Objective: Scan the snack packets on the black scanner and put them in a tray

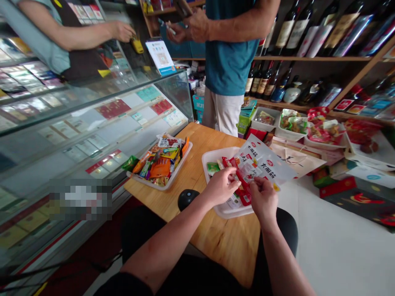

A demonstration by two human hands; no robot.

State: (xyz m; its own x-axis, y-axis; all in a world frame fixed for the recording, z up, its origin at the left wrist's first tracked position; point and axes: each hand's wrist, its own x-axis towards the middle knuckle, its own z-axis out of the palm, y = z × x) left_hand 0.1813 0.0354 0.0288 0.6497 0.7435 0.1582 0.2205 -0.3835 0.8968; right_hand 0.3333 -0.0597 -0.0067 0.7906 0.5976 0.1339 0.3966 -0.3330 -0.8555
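My left hand (220,186) and my right hand (263,198) meet over a white tray (226,209) on a wooden table (228,242). Both pinch a large clear snack bag with red printing (265,162), which slants up to the right from my fingers. Small red packets (243,196) lie in the tray under my hands, and a green packet (212,167) sits at its far left corner. A second white tray (154,183) to the left is heaped with several colourful snack packets (160,162).
A black round object (187,198) sits on the table's near edge. A glass display counter (92,123) runs along the left, with one person's arm over it. Another person in a teal shirt (230,49) stands beyond the table. Wine bottles (308,28) and snack trays (293,123) fill the right.
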